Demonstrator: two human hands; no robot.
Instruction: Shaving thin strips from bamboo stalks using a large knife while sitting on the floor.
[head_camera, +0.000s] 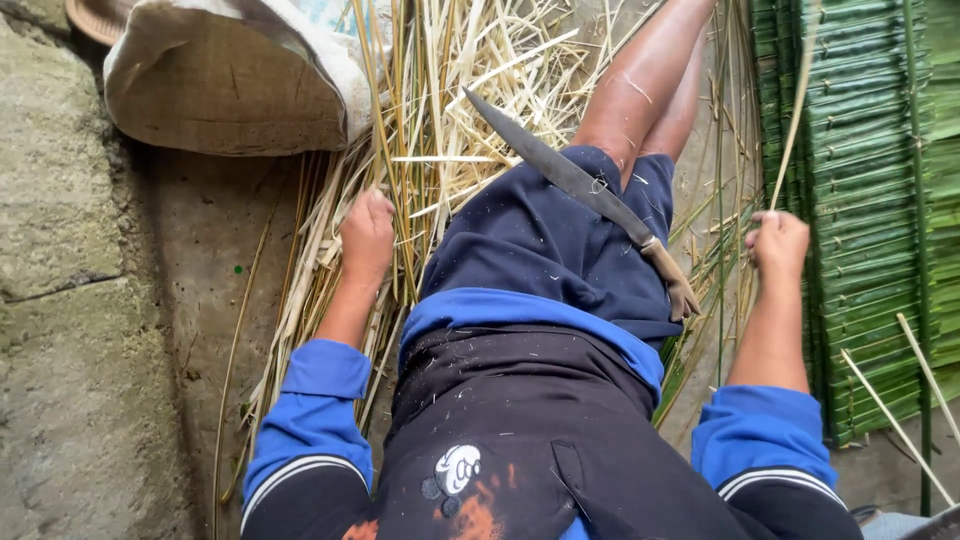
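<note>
Seen from above, we sit on a concrete floor (210, 290) with legs stretched out, a long knife (575, 180) lying untouched across our lap on dark blue shorts (530, 250), its blade pointing up and to the left and its pale wooden handle resting near our right thigh. Our left hand (368, 235) is curled into a fist around a bundle of dry yellow reed stalks (400, 200) that run along the floor beside our left leg. Our right hand (778, 243) is closed too, fingers pinched on a single thin strip (795, 120) that rises from the fist towards the top edge of the view. Just beyond that hand, at the right edge of the floor, lies a mat of green woven slats (870, 200), with a few pale sticks (905, 400) crossing its lower corner. Loose straw-coloured cuttings cover the floor ahead of our knees. A tan sack (230, 90) sits at the far left, against a rough stone ledge (60, 250).
</note>
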